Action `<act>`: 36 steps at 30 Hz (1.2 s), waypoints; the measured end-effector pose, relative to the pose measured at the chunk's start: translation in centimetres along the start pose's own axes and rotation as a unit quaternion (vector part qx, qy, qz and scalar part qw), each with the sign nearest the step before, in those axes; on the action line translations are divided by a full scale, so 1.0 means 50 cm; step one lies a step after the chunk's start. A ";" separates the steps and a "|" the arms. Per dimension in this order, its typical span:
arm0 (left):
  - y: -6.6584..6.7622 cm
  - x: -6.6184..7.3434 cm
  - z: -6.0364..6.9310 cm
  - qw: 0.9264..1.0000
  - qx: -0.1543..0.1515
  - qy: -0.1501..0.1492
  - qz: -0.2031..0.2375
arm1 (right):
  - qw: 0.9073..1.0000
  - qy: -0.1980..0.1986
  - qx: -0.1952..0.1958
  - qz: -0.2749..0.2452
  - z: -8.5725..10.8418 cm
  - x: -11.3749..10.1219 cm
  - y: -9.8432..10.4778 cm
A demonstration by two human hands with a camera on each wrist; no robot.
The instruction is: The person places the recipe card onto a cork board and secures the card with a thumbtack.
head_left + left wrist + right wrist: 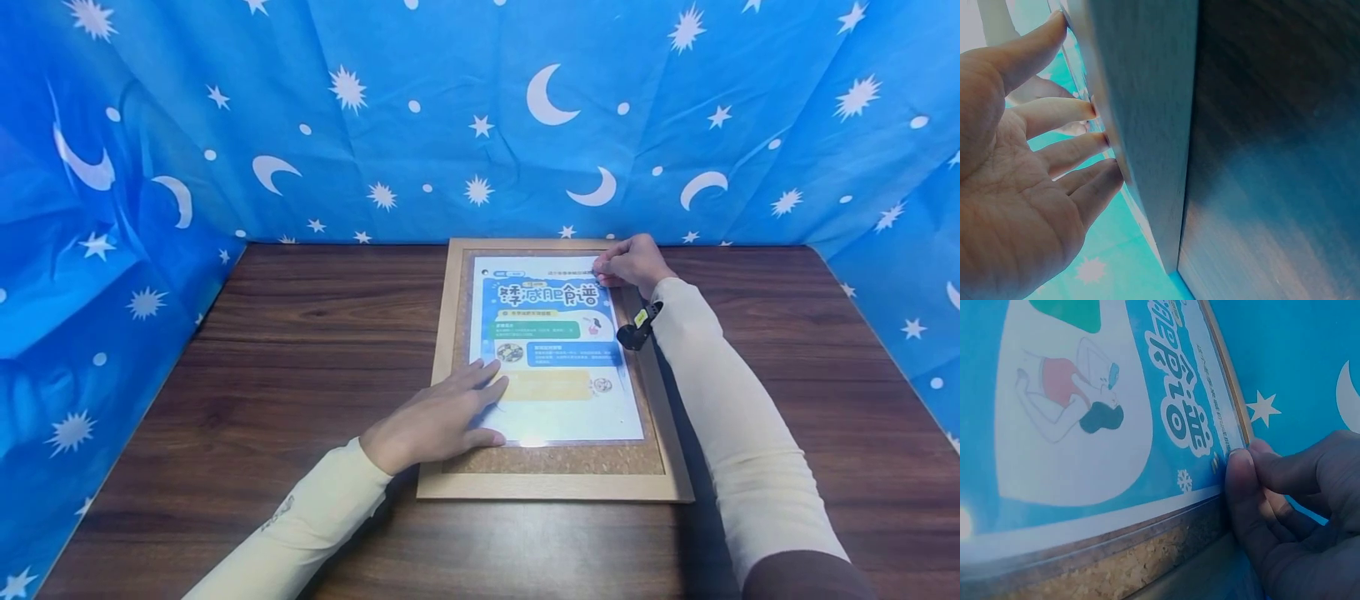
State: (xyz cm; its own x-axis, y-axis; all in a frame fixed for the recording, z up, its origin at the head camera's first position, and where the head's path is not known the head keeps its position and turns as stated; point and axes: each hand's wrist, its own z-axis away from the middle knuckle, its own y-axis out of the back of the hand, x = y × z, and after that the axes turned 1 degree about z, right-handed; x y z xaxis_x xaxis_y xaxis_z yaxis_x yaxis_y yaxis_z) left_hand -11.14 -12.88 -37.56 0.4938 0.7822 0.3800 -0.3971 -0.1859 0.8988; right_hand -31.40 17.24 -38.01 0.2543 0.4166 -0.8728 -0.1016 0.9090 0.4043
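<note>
Partly beneath left fingers (491, 390): sheet (557, 354)

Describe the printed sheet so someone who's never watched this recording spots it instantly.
On the dark table sits a pale-framed cork board. The printed sheet lies on that board, left hand at its lower left edge, right hand at its top right corner. White with blue, green and yellow blocks, it stands out from the board's speckled brown.

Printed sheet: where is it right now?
Head view, just right of centre: the printed sheet lies on the framed cork board, the left hand at its lower left edge, the right hand at its top right corner.
</note>
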 end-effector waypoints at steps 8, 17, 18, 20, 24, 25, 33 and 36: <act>0.001 0.002 0.000 1.000 0.001 -0.003 -0.001 | 1.000 0.004 -0.005 0.005 0.001 -0.006 -0.002; 0.000 0.002 0.001 1.000 -0.001 0.002 -0.009 | 1.000 0.003 0.006 0.026 -0.012 -0.007 -0.008; 0.000 0.002 0.002 1.000 -0.001 0.002 -0.010 | 1.000 0.001 0.006 0.027 -0.013 -0.008 -0.008; 0.001 0.002 0.002 1.000 0.001 0.002 -0.010 | 1.000 -0.004 0.007 0.028 -0.014 -0.009 -0.008; 0.002 0.002 0.003 1.000 0.001 0.002 -0.007 | 0.999 -0.004 0.005 0.037 -0.012 -0.011 -0.008; 0.002 0.002 0.003 1.000 0.001 0.001 -0.006 | 0.999 -0.004 0.006 0.040 -0.012 -0.012 -0.008; 0.002 0.003 0.004 1.000 0.001 0.001 0.001 | 0.998 -0.019 0.019 0.050 -0.006 -0.017 -0.009; 0.002 0.003 0.005 1.000 0.000 0.002 0.000 | 0.998 -0.027 0.020 0.053 -0.006 -0.019 -0.010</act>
State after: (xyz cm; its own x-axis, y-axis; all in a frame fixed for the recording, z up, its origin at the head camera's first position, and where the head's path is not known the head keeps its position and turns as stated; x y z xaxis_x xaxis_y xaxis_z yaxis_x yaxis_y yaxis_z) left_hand -10.92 -12.94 -37.37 0.4896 0.7849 0.3798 -0.3978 -0.1865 0.8983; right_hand -31.88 16.38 -37.48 0.2954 0.5075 -0.8094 -0.0917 0.8584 0.5047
